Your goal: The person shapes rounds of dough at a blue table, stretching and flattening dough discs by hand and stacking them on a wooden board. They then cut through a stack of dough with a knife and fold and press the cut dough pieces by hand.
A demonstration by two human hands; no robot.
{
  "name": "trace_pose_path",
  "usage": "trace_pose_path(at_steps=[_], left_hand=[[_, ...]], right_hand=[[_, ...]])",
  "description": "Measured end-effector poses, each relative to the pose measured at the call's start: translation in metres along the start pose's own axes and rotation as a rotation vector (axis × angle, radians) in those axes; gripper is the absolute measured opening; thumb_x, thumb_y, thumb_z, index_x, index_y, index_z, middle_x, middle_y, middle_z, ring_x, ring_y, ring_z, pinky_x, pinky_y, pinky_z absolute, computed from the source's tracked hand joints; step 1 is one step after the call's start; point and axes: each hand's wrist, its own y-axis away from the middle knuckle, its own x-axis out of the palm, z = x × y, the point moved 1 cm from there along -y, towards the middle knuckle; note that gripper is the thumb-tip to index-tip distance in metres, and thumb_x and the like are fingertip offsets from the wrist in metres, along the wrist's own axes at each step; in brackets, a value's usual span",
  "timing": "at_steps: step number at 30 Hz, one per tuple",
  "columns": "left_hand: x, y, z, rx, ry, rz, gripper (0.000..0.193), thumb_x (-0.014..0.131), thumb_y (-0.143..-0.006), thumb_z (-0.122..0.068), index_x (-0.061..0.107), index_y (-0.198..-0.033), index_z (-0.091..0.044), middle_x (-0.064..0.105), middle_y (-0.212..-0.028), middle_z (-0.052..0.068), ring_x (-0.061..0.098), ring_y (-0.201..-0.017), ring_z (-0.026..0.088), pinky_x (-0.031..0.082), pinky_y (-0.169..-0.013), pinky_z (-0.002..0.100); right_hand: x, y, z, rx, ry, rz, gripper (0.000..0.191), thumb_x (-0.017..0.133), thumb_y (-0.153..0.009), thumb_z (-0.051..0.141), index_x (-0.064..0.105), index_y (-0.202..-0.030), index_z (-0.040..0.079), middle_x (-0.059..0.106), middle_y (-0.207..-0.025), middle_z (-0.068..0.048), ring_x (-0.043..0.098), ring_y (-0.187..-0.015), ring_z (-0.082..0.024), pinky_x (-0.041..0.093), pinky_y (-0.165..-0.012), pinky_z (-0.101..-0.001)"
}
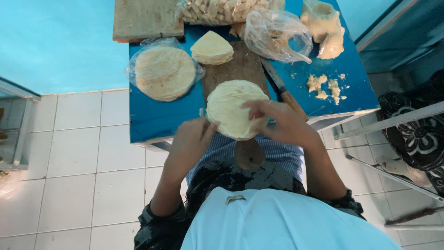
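A pale round stack of thin dough sheets [230,104] lies on a long wooden cutting board [238,69] on the blue table [157,115]. My left hand [192,139] touches the stack's near left edge with its fingertips. My right hand [277,121] rests on the stack's right side, fingers pinching a sheet at the top. Farther along the board sits a stack of wedge-cut sheets [212,47].
A bagged round stack of sheets [164,71] lies left of the board. A knife [281,88], a crumpled clear bag [277,37], dough lumps [323,25], crumbs [323,86] and a bag of rolled pieces [217,10] sit right and back. White tiled floor on the left; metal rails at right.
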Motion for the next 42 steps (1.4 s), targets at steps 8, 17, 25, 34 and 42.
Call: trace_pose_path(at_steps=[8,17,25,34,42], left_hand=[[0.002,-0.001,-0.01,-0.051,0.477,0.091,0.026,0.068,-0.098,-0.021,0.059,-0.106,0.001,0.075,-0.085,0.011,0.077,-0.079,0.018,0.058,-0.066,0.03],[0.047,-0.013,-0.027,0.056,0.805,-0.199,0.067,0.082,-0.086,-0.008,0.033,-0.132,-0.003,0.053,-0.121,0.013,0.071,-0.104,0.021,0.063,-0.082,0.03],[0.063,-0.016,-0.016,0.043,0.99,-0.188,0.031,0.069,-0.097,0.006,0.054,-0.124,0.002,0.068,-0.121,0.013,0.072,-0.116,0.018,0.062,-0.096,0.029],[0.069,-0.012,-0.017,0.057,0.973,-0.169,0.029,0.067,-0.097,0.005,0.058,-0.124,-0.001,0.074,-0.105,0.008,0.074,-0.099,0.013,0.062,-0.082,0.025],[0.086,-0.023,0.0,0.028,1.159,-0.172,0.048,0.066,-0.1,0.004,0.04,-0.139,-0.003,0.06,-0.112,0.014,0.07,-0.103,0.018,0.064,-0.082,0.03]], right_hand=[[0.017,0.014,-0.001,-0.029,0.048,-0.04,0.058,0.081,-0.076,0.0,0.066,-0.131,0.012,0.072,-0.097,-0.001,0.07,-0.094,-0.019,0.057,-0.086,-0.034],[0.044,0.012,-0.024,0.217,-0.685,-0.312,0.051,0.075,-0.09,-0.009,0.057,-0.136,0.004,0.066,-0.097,-0.006,0.068,-0.094,-0.013,0.059,-0.081,-0.028],[0.051,0.015,-0.008,0.122,-0.769,-0.428,0.067,0.077,-0.089,-0.005,0.045,-0.147,0.005,0.063,-0.117,-0.011,0.067,-0.107,-0.015,0.061,-0.09,-0.0301],[0.053,0.019,-0.006,0.356,-0.406,-0.568,0.064,0.073,-0.089,-0.007,0.045,-0.145,0.008,0.062,-0.105,-0.005,0.07,-0.1,-0.012,0.063,-0.083,-0.0273],[0.046,0.024,-0.039,0.259,-0.641,-0.692,0.055,0.061,-0.094,-0.012,0.047,-0.145,0.005,0.062,-0.107,-0.007,0.063,-0.1,-0.012,0.054,-0.089,-0.0253]])
